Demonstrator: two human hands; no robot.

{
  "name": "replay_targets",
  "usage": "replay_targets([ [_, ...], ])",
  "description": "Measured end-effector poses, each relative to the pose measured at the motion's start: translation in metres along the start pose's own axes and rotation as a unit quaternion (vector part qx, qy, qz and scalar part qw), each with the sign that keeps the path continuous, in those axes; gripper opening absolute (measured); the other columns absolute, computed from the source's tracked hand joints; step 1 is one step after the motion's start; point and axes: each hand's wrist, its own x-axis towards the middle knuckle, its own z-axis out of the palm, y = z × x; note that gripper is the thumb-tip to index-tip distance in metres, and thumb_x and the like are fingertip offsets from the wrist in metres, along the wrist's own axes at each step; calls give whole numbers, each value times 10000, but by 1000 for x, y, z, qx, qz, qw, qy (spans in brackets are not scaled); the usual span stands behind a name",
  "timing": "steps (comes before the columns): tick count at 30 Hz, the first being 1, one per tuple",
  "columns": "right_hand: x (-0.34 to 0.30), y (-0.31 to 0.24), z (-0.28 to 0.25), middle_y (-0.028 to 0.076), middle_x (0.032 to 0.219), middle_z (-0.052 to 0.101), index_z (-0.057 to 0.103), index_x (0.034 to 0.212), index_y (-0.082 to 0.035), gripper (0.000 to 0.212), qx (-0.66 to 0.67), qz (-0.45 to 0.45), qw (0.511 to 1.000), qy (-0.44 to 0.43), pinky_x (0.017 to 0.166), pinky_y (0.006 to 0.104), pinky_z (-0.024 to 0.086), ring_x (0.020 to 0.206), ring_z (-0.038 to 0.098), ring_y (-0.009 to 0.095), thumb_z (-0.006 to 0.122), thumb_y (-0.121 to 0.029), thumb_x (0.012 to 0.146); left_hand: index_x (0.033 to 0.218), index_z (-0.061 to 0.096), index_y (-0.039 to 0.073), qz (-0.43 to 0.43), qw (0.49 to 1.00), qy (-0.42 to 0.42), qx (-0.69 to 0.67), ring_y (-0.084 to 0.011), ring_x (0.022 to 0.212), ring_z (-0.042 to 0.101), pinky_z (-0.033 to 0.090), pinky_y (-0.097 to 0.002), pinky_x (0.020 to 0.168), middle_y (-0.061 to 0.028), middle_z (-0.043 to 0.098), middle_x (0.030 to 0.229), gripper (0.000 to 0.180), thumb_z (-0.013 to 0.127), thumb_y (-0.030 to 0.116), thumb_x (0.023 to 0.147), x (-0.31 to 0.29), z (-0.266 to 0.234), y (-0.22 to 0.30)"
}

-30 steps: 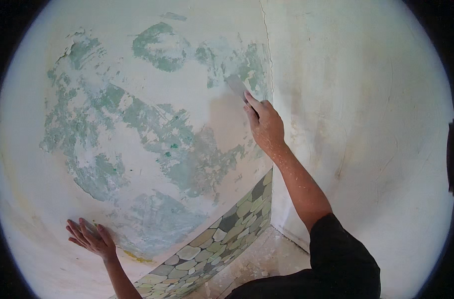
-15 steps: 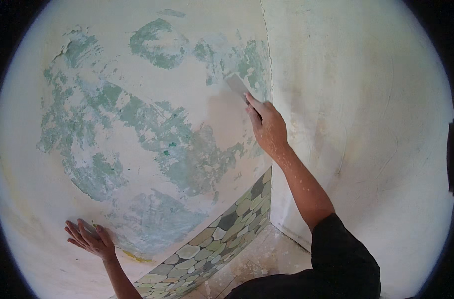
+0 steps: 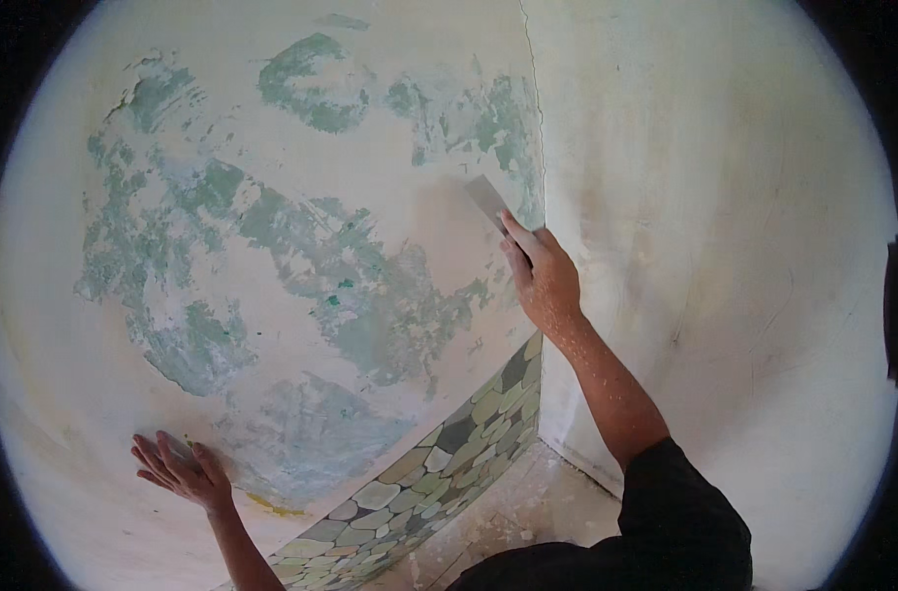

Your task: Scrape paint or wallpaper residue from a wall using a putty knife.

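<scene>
In my right hand [image 3: 545,271] is a scraper [image 3: 485,200], a flat grey blade whose far end points up and left against the wall [image 3: 370,187]. My fingers wrap its lower end, so any handle is hidden. The wall is whitish, with patches of green older paint [image 3: 346,266] showing through, several of them left of and above the blade. At the lower left, my left hand [image 3: 186,471] rests on the wall with its fingers spread, and nothing shows in it. Pale specks dot my right forearm.
A cracked corner line [image 3: 540,108] divides this wall from a second whitish wall [image 3: 705,197] on the right. Along the wall's foot runs a stone-patterned band [image 3: 449,443]. Below lies a floor [image 3: 508,502] with pale spatters. A yellow smear [image 3: 274,507] marks the wall near my left hand.
My right hand and the scraper have moved down and slightly right along the wall. My left hand has stayed in nearly the same place.
</scene>
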Motion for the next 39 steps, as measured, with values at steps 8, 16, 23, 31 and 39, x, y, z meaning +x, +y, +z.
replay_targets([
  [8, 36, -7, 20, 122, 793, 539, 587, 1294, -151, 365, 13, -22, 999, 39, 645, 364, 456, 704, 553, 286, 599, -180, 931, 1363, 462, 66, 4, 1000, 0, -6, -388, 1423, 245, 82, -588, 1136, -192, 314, 1518, 503, 469, 377, 967, 0, 3, 3],
  [16, 0, 9, 8, 109, 819, 547, 596, 1280, -185, 360, -2, 18, 1000, -12, 615, 394, 476, 690, 582, 294, 608, -233, 923, 1371, 454, 65, 10, 1000, 2, -10, -393, 1421, 247, 81, -587, 1136, -208, 313, 1514, 507, 470, 371, 968, 3, 0, 4],
  [23, 34, -3, 11, 101, 824, 552, 608, 1262, -199, 342, -14, -22, 999, 29, 623, 384, 483, 704, 593, 285, 612, -241, 922, 1374, 450, 64, 8, 1000, 9, -7, -393, 1422, 245, 80, -591, 1134, -210, 312, 1514, 510, 460, 375, 970, 1, 4, 4],
  [31, 9, -2, 6, 117, 794, 551, 604, 1271, -150, 349, -12, 4, 1000, -21, 631, 357, 458, 701, 568, 268, 611, -189, 924, 1373, 452, 62, 4, 1000, 7, -12, -391, 1422, 244, 84, -594, 1133, -206, 304, 1519, 505, 473, 363, 967, 1, 4, 4],
  [39, 2, -1, 3, 112, 801, 548, 594, 1284, -159, 359, 3, -15, 1000, -7, 633, 361, 459, 693, 558, 272, 605, -201, 928, 1372, 456, 74, -1, 1000, 2, -1, -389, 1426, 234, 84, -596, 1132, -198, 306, 1520, 507, 473, 376, 965, 0, 3, 2],
])
